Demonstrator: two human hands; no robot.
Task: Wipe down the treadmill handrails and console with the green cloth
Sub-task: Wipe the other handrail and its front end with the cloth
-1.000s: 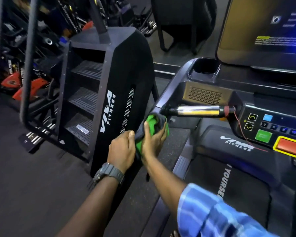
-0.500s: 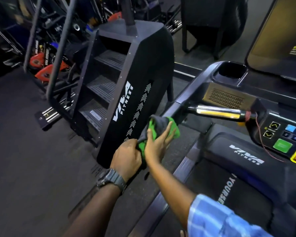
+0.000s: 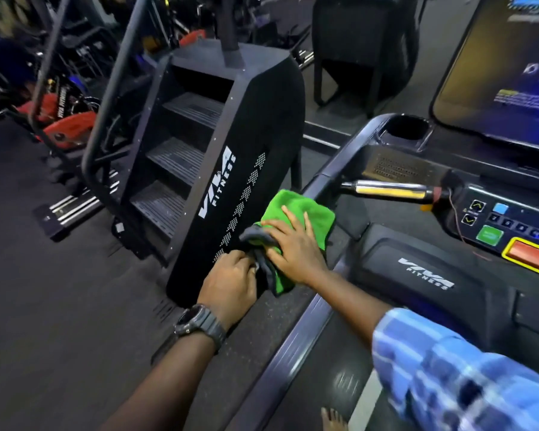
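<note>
Cloth [image 3: 299,213] draped over the treadmill's left handrail [image 3: 339,169], right hand [image 3: 296,250] pressing flat on it with fingers spread, left hand [image 3: 231,281] pinching its grey hanging edge, console [image 3: 511,225] nearby.

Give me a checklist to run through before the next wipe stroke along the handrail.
1. Cloth on the handrail: ok, draped over it.
2. Right hand flat on cloth: ok.
3. Left hand grips the cloth's hanging end: ok.
4. Rail ahead toward the cup holder free: ok.
5. Red cord out of the cloth's way: ok, it hangs by the console.
6. Rail underside covered: cannot tell.
</note>
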